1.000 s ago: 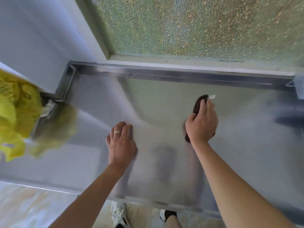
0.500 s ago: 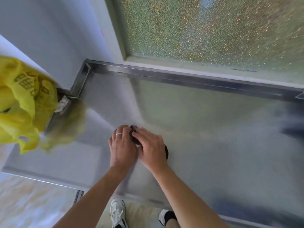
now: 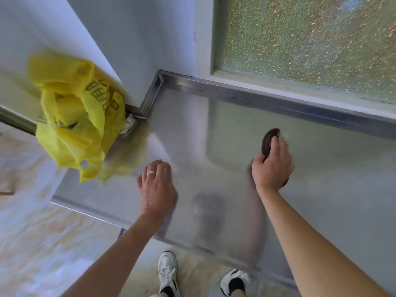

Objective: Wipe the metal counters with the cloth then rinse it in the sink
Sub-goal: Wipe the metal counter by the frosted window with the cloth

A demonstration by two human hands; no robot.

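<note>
Nearest the viewer: two white and black trainers on pale marbled floor, toes just short of the front edge of the worktop.

On the worktop, near its front edge: left hand, palm down, fingers loosely curled with tips resting on the bare metal, holding nothing. Silver ring on one finger. Forearm crossing the front edge from below.

Further in, to the right of the left hand and well apart from it: right hand, fingers and thumb curled over the cloth, pressing it down onto the metal. Cloth dark brown, bunched into a rounded wad; most of it under the palm, one end protruding beyond the fingertips toward the back of the worktop, a small dark edge showing by the heel of the hand. Fingers motion-blurred; exact finger placement cannot be told.

At the worktop's left end, level with the cloth or slightly beyond: yellow plastic bag with dark print, draped over the left edge, partly overhanging the floor. Small crumpled white scrap just beside the bag, near the inner corner.

Along the back of the worktop: raised metal upstand, stepped round a wall corner at the left.

Beyond the upstand: white wall and a frosted glass window.
</note>
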